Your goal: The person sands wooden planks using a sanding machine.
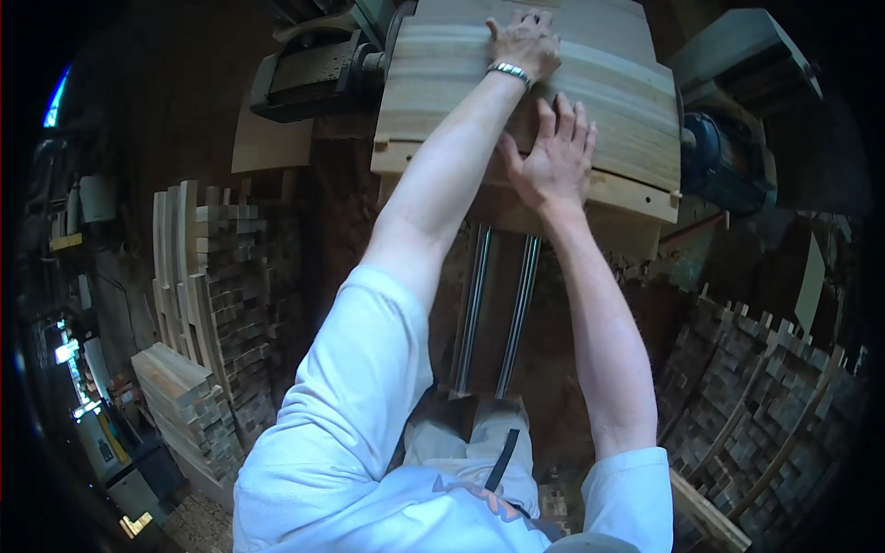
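Several pale wooden boards lie side by side across a machine's sliding table, with a wooden front strip along the near edge. My left hand, wearing a metal-banded watch, rests on the far part of the boards; its thumb stands apart and its other fingers look partly bent. Closer to me, my right hand lies over the near edge with fingers stretched and apart, palm down. Neither hand has anything in its grasp. My left forearm covers some of the boards.
Motor units flank the boards, a dark one at left and a blue one at right. Two metal rails run below toward me. Stacked wood pieces stand at left and right.
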`<state>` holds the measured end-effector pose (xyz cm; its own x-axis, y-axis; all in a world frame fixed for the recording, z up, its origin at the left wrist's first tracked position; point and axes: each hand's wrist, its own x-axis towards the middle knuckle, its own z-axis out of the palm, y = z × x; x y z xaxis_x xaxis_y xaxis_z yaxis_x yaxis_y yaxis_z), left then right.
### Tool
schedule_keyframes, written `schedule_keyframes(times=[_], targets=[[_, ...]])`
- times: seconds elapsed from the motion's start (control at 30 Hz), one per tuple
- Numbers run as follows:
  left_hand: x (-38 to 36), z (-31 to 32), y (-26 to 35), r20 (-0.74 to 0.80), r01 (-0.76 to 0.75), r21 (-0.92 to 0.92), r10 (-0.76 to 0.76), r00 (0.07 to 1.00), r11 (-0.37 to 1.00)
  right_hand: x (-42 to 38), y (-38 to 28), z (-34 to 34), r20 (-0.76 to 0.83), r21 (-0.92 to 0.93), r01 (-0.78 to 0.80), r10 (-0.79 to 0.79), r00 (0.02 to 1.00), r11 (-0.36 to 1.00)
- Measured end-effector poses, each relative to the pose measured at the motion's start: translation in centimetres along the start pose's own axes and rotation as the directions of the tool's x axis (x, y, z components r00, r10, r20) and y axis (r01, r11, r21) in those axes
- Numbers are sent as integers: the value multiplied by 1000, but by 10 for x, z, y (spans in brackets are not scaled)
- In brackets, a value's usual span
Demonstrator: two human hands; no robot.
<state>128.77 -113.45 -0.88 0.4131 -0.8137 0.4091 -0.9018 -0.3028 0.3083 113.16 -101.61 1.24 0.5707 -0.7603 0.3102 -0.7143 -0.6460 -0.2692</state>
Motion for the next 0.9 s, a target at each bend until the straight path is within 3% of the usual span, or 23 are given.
schedule_keyframes(times=[0.07,0.13,0.3,0.5,0.6,0.63,0.67,0.7,0.73,0.8,0.87,0.9], targets=[[-41,-38,9,126,-25,-19,27,992,1000,-37,-7,-12,-29,40,-4,5,1000,999],[-81,-46,14,35,-86,33,84,996,996,-78,-15,-28,18,44,-13,13,1000,999],[-197,-94,37,-16,-150,46,151,988,988,-184,-38,-71,107,39,-42,37,994,998],[-323,-138,68,100,-139,-86,147,984,987,-304,-65,-111,215,-44,-180,185,959,983],[-367,-159,74,184,-190,-123,211,960,974,-349,-68,-125,240,-66,-134,146,960,989],[-377,-169,73,182,-189,-130,210,961,973,-359,-58,-128,224,-118,-172,195,955,978],[-383,-183,69,177,-283,-136,304,936,949,-362,-39,-129,200,-167,-203,234,951,965],[-400,-194,68,189,-361,-148,384,904,921,-359,-8,-128,119,-284,-326,370,921,902],[-413,-200,68,200,-347,-149,372,906,926,-352,26,-128,21,-380,-444,488,873,811],[-420,-210,64,233,-438,-195,475,849,878,-323,69,-175,249,-73,-701,693,676,710],[-430,-214,68,257,-446,-196,484,836,874,-310,92,-182,402,14,-728,662,632,686],[-434,-217,68,275,-424,-198,465,841,884,-310,90,-178,336,-54,-704,676,656,709]])
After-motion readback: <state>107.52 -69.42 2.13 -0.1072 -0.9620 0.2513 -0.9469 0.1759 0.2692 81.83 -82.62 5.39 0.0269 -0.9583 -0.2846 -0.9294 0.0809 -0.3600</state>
